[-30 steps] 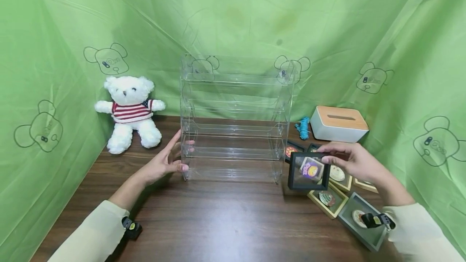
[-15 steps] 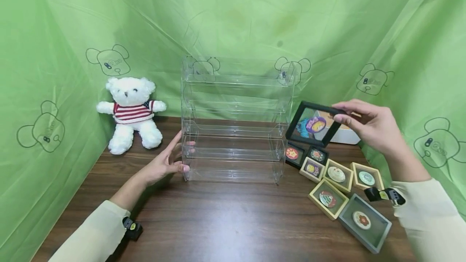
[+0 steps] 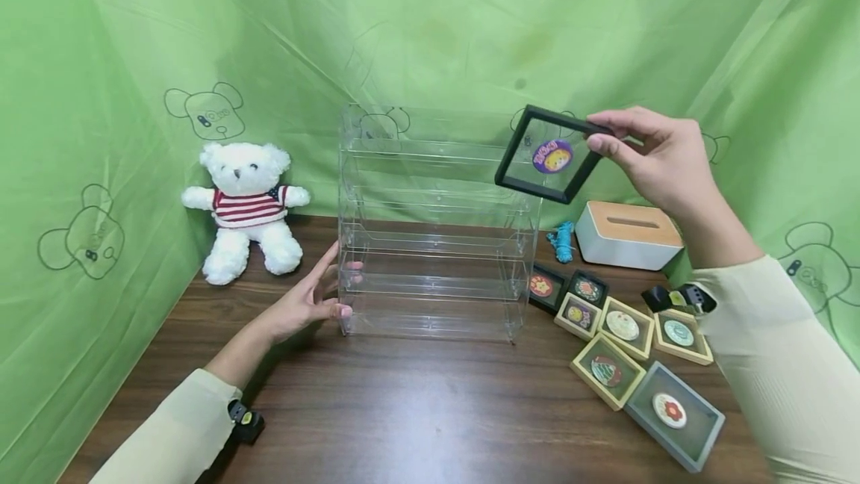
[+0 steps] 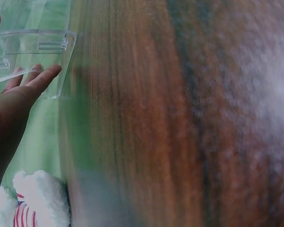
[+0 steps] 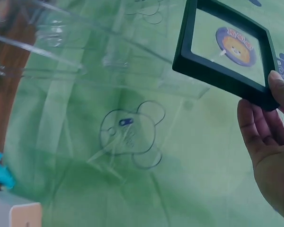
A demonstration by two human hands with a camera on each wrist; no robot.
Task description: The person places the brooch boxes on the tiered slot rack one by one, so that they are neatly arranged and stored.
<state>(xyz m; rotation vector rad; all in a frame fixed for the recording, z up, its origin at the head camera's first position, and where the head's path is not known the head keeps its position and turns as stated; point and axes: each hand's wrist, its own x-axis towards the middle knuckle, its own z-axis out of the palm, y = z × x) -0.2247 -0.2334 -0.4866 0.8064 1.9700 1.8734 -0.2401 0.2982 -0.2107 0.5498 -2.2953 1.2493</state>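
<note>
My right hand (image 3: 661, 151) pinches a black display frame (image 3: 583, 181) by its upper right corner, thumb on the near face. The frame is held up tilted, overlapping the upper right of a clear acrylic tiered rack (image 3: 437, 286) in the head view. Behind its transparent window sits an oval purple badge (image 3: 553, 157) with a yellow figure, sharper in the right wrist view. Low on the rack's left side, my left hand (image 3: 295, 308) rests against the side panel with its fingers extended; some fingertips show through the clear plastic.
Several small badge frames lie right of the rack, among them a wooden one (image 3: 594, 388) and a grey one (image 3: 699, 445). Behind them are a blue cord bundle (image 3: 561, 243) and a tissue box (image 3: 628, 249). A white teddy bear (image 3: 231, 246) sits at the left.
My right hand has lifted the black frame from above the small frames up to the rack's upper right, tilting it. My left hand has kept its place at the rack.
</note>
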